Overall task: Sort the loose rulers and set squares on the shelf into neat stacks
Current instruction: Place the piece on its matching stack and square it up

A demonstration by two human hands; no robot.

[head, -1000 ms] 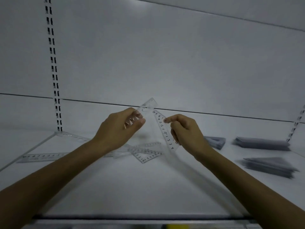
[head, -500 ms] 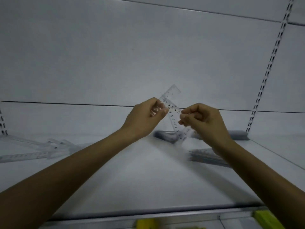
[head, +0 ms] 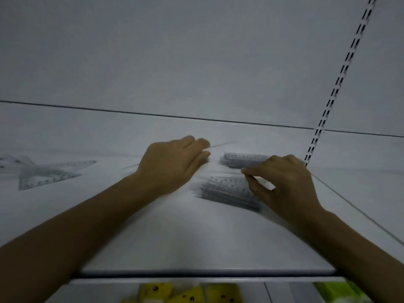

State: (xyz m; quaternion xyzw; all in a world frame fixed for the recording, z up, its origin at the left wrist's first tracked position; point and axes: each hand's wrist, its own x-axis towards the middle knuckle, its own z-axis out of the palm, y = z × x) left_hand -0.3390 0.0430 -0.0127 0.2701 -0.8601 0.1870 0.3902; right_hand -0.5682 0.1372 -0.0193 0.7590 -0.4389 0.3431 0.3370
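Your right hand (head: 284, 186) pinches the set square (head: 229, 182) atop the near stack (head: 227, 194), 2 o'clock on the shelf (head: 175, 237); left hand (head: 172, 165) hovers open, empty. Align edges before you let go

A shop: slotted upright (head: 341, 79), white shelf (head: 175, 237), stacked set squares (head: 227, 191).

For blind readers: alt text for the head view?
Bare hands over a white shelf: the right hand at the near stack of set squares, the left hand beside the far stack. Loose set squares lie far left.
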